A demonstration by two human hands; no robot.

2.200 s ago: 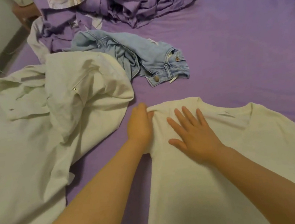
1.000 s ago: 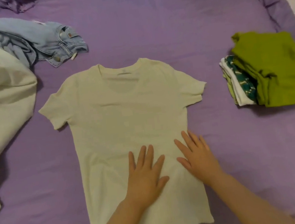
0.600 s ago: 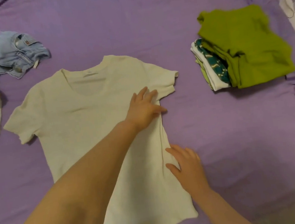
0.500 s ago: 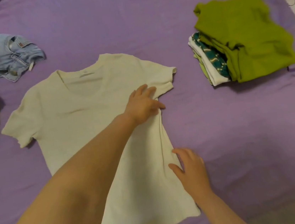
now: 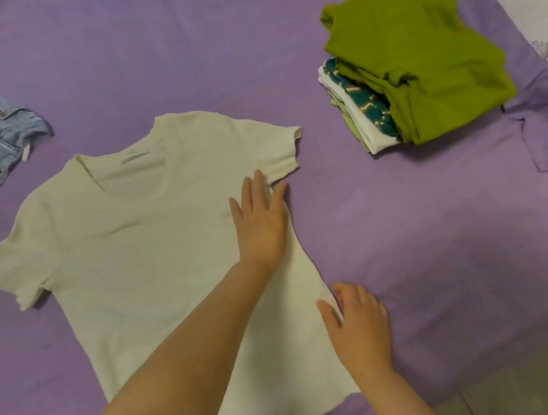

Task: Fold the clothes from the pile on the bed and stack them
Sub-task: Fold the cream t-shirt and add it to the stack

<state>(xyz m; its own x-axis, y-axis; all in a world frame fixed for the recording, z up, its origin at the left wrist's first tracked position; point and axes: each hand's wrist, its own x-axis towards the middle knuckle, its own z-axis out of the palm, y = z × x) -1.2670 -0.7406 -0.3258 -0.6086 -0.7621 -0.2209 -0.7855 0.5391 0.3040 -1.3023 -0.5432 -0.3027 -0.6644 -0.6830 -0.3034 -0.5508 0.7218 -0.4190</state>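
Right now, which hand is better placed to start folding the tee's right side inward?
Right hand: it sits at the white t-shirt's right side seam, fingers on the edge. Left hand lies flat by the right sleeve, crossed over the body.

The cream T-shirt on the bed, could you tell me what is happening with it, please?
A person is folding laundry. The cream short-sleeved T-shirt lies spread flat on the purple bedsheet. Their left hand presses flat near its right armpit; their right hand touches its side edge. A folded stack topped by a green garment waits nearby.
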